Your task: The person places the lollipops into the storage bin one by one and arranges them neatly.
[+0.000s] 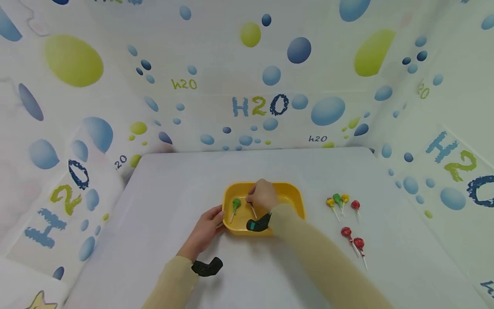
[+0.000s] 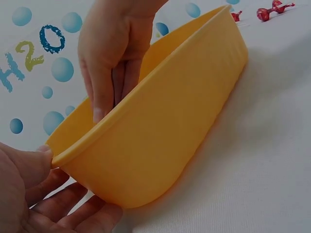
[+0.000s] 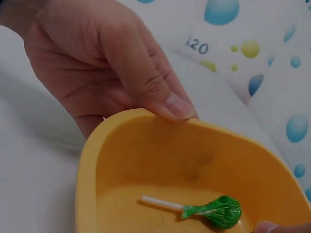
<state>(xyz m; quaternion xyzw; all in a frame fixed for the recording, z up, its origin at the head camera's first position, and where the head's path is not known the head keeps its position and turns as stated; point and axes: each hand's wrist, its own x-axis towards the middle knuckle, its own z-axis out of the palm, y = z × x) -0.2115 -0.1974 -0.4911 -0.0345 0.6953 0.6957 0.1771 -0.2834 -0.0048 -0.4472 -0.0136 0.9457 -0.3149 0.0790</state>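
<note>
A yellow plastic tray stands on the table in the middle of the head view. My left hand grips its left end, thumb over the rim and fingers against the outer wall, as the left wrist view shows up close. My right hand reaches down inside the tray and pinches a lollipop by its dark head, the white stick pointing toward me. To the left of it, on the tray's floor, lies a green lollipop. The right fingertips just enter the right wrist view.
Right of the tray, several lollipops lie on the white table: yellow ones, a green one, and red ones, with a lone red lollipop and a red pair nearer me. A patterned curtain surrounds the table.
</note>
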